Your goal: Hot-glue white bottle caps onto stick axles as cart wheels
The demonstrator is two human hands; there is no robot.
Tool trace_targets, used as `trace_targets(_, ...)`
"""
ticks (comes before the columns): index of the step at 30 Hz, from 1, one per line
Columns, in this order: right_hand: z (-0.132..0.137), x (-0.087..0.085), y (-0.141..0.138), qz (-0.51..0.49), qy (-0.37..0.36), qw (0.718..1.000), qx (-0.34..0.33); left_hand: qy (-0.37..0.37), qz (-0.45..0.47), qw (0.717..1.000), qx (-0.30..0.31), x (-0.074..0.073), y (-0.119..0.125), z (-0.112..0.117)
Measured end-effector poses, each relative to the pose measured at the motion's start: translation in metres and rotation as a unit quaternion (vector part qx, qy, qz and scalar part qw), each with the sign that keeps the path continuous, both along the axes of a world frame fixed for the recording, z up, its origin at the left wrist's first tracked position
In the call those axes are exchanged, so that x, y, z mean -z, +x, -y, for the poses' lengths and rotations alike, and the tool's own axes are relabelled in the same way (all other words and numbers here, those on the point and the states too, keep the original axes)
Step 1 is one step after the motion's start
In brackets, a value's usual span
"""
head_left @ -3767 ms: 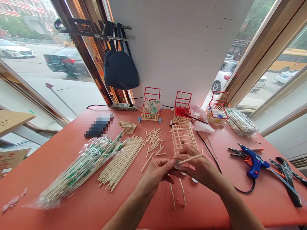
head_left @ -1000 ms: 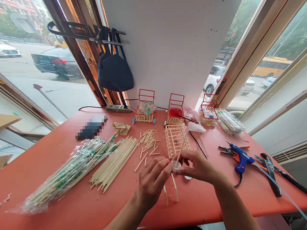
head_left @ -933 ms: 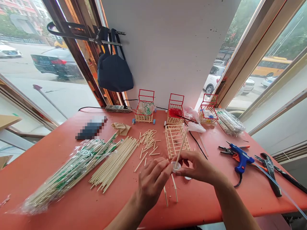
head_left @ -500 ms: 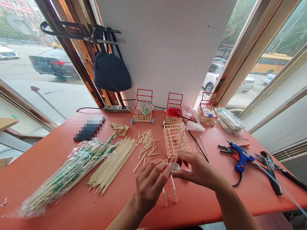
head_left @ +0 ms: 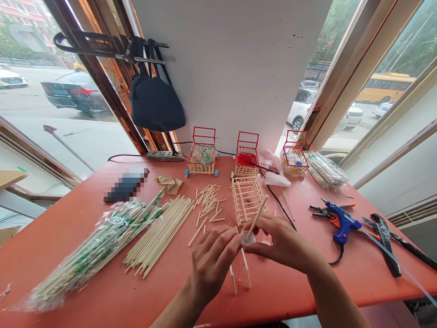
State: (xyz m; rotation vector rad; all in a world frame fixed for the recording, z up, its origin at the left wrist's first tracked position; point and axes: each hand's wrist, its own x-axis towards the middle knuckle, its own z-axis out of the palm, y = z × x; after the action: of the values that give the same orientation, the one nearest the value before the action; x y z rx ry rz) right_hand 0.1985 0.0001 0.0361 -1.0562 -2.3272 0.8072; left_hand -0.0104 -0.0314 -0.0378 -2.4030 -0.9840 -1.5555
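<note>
Between my hands is a small clear plastic cap [head_left: 248, 238], with a wooden stick [head_left: 258, 214] slanting up out of it. My left hand [head_left: 215, 259] pinches the cap's left edge with closed fingers. My right hand [head_left: 283, 241] curls around the other side, its index finger against the stick and its thumb below the cap; its other fingers are partly hidden. Just beyond lies a basket-like frame of wooden sticks [head_left: 246, 179]. Below the hands, two thin jointed sticks [head_left: 246, 269] reach toward the table's front edge.
Loose long sticks [head_left: 160, 234], short cut pieces [head_left: 206, 200] and a bagged bundle [head_left: 92, 246] occupy the left of the red table [head_left: 164, 300]. Several small stick-built carts, one the left cart [head_left: 203, 166], stand behind. A blue glue gun [head_left: 343, 223] and pliers [head_left: 384, 241] lie right.
The stick in the cap has tipped further to the right, and the cap has tilted so its round face shows more. Both hands remain nearly in place.
</note>
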Motion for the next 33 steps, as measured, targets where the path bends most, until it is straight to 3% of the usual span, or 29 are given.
trace_targets(14, 0.004, -0.003, -0.001, -0.01, -0.009, 1.0, 0.001, 0.03, 0.017, 0.999, -0.015, -0.004, 0.001, 0.0)
trace_targets(17, 0.002, -0.001, 0.001, -0.022, -0.001, 1.0, 0.004, -0.025, 0.061, 0.997, -0.034, -0.003, 0.002, -0.003)
trace_targets(19, 0.001, -0.001, 0.002, -0.027, 0.008, 1.0, 0.012, -0.117, 0.135, 0.983, -0.037, -0.002, 0.003, -0.006)
trace_targets(21, 0.0, -0.001, 0.003, -0.027, 0.019, 0.999, 0.022, -0.265, 0.226, 0.937, 0.002, -0.004, 0.004, -0.009)
trace_targets(22, 0.0, -0.002, 0.003, -0.025, 0.023, 0.999, 0.023, -0.349, 0.267, 0.897, 0.045, -0.005, 0.004, -0.01)
trace_targets(25, -0.001, -0.003, 0.001, -0.01, 0.03, 0.999, 0.006, -0.554, 0.343, 0.733, 0.195, -0.012, 0.003, -0.013)
trace_targets(27, -0.001, -0.002, -0.001, -0.001, 0.031, 0.999, -0.008, -0.627, 0.354, 0.646, 0.252, -0.015, 0.002, -0.014)
trace_targets(29, -0.002, 0.0, -0.003, 0.007, 0.032, 0.999, -0.019, -0.657, 0.358, 0.607, 0.268, -0.016, 0.001, -0.014)
trace_targets(33, -0.004, 0.004, -0.007, 0.022, 0.031, 0.998, -0.045, -0.67, 0.371, 0.588, 0.258, -0.013, -0.003, -0.015)
